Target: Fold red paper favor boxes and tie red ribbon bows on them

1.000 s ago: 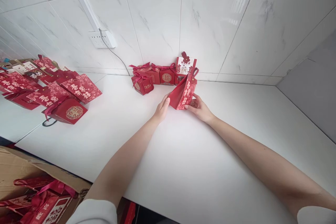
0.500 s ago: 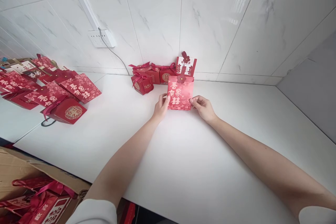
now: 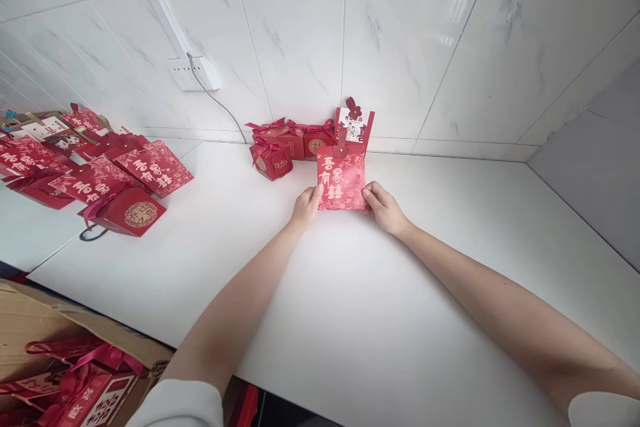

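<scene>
Between my two hands is a red gift bag [image 3: 342, 177] with pale characters, a floral print and a dark red flower at its top edge. My left hand [image 3: 305, 208] pinches its left side, thumb in front. On the right side, my right hand [image 3: 383, 207] grips the edge between thumb and curled fingers. Just behind it stands another red gift bag [image 3: 353, 127], with a white panel showing a printed couple and a flower on its strap; its lower part is hidden. Red gift boxes [image 3: 273, 160] with ribbon bows sit to the left of it.
A pile of red bags and boxes [image 3: 123, 207] lies on the left of the white table [image 3: 320, 293]. Below it, a cardboard box [image 3: 35, 310] holds more red packages. A tiled wall with a power socket [image 3: 194, 73] and grey cable rises behind.
The held bag has shifted slightly left and lower at its top, uncovering more of the bag behind. My right hand's grip has closed more around the edge.
</scene>
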`<state>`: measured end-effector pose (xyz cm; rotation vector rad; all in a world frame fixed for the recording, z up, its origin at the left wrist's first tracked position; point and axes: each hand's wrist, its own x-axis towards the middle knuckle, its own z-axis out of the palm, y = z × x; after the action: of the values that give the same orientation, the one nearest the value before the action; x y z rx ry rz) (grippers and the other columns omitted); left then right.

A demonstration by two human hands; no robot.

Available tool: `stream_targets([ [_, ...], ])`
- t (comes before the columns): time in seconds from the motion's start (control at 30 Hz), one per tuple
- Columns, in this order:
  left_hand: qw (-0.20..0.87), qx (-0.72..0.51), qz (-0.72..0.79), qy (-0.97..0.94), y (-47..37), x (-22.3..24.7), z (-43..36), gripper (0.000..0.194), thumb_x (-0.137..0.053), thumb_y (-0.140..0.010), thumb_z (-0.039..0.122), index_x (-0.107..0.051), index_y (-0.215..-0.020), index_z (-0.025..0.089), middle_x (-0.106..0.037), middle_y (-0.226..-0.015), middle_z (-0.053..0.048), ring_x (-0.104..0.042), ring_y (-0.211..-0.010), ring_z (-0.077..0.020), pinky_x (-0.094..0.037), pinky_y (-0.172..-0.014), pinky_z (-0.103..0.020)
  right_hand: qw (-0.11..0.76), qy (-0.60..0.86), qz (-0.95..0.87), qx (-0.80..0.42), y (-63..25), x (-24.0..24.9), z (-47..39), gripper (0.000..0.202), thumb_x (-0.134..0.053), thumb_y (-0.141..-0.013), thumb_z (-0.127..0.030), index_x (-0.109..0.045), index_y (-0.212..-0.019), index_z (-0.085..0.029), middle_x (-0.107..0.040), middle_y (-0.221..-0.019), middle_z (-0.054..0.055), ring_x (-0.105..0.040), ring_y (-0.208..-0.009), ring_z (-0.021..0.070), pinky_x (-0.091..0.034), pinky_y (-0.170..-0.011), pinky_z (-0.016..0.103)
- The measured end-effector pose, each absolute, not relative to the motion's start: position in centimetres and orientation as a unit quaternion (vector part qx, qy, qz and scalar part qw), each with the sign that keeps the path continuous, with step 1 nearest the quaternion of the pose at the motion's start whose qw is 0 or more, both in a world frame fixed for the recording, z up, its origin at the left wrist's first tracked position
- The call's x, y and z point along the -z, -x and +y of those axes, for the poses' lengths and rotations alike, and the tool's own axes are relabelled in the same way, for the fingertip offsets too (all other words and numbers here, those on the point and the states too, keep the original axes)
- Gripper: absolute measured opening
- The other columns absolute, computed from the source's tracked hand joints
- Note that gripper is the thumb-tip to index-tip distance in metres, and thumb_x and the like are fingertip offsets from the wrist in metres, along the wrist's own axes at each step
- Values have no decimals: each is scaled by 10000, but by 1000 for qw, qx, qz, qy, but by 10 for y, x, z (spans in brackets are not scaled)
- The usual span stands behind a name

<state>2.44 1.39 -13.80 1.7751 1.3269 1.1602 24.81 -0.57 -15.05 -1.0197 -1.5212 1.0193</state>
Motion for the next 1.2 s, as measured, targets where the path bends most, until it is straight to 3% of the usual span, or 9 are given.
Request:
stream_targets([
  [0.13,312,-438,492,-685,-23,140,16,528,-354,-916,625,-565,-727,178,-597,-788,-46,-557,-796,-182,-423,-762,-304,505,438,-632,-391,-250,150,-7,351,-478,-908,-586,-489,-836,-243,-560,-751,1,-540,-639,169,-494,-657,342],
  [0.2,311,-434,478,-697,-24,141,17,508,-376,-921,601,-615,-783,174,-611,-882,-63,-580,-880,-194,-437,-835,-315,527,454,-626,-352,-250,148,-9,344,-515,-900,-560,-523,-1047,-249,-620,-978,52,-593,-771,197,-513,-754,381],
  [0.27,311,-429,458,-713,-25,142,16,464,-421,-917,572,-662,-867,178,-609,-1002,-76,-585,-993,-206,-434,-925,-319,550,459,-636,-285,-250,145,-12,518,-547,-897,-520,-410,-1338,-283,-529,-1321,100,-593,-1046,243,-486,-922,434],
  [0.33,309,-407,430,-744,-27,142,14,423,-443,-921,537,-684,-975,194,-583,-1115,-79,-571,-1090,-212,-423,-996,-318,547,449,-672,-220,-249,141,-15,645,-543,-911,-487,-281,-1478,-325,-353,-1520,82,-432,-1326,274,-376,-1090,475],
  [0.4,303,-369,405,-780,-29,143,10,409,-428,-937,507,-672,-1084,212,-542,-1209,-77,-561,-1135,-212,-427,-1022,-319,526,433,-707,-192,-247,138,-18,635,-520,-929,-472,-282,-1503,-344,-288,-1564,48,-275,-1441,269,-261,-1176,484],
  [0.53,309,-333,400,-796,-30,142,7,445,-371,-961,503,-642,-1165,215,-498,-1275,-80,-555,-1157,-215,-442,-1025,-325,531,390,-720,-219,-249,136,-17,539,-528,-934,-450,-421,-1452,-343,-332,-1530,38,-273,-1447,249,-217,-1210,444],
  [0.83,358,-413,386,-743,-29,149,17,463,-426,-937,529,-668,-1161,205,-575,-1253,-91,-527,-1230,-230,-373,-1096,-330,545,356,-689,-317,-259,141,-4,272,-605,-892,-440,-707,-1121,-333,-480,-1366,49,-394,-1356,239,-261,-1184,417],
  [1.03,356,-469,414,-694,-27,145,18,445,-432,-928,540,-677,-1045,188,-635,-1171,-98,-572,-1139,-227,-413,-1029,-355,502,343,-691,-391,-257,134,-7,218,-627,-868,-452,-703,-854,-249,-527,-1283,64,-444,-1293,246,-290,-1140,410],
  [1.2,360,-479,436,-671,-26,144,19,456,-423,-923,557,-659,-1004,175,-666,-1122,-98,-588,-1092,-222,-430,-990,-347,514,326,-652,-452,-254,136,-7,355,-657,-825,-483,-488,-673,-210,-580,-1185,60,-549,-1126,228,-426,-979,386],
])
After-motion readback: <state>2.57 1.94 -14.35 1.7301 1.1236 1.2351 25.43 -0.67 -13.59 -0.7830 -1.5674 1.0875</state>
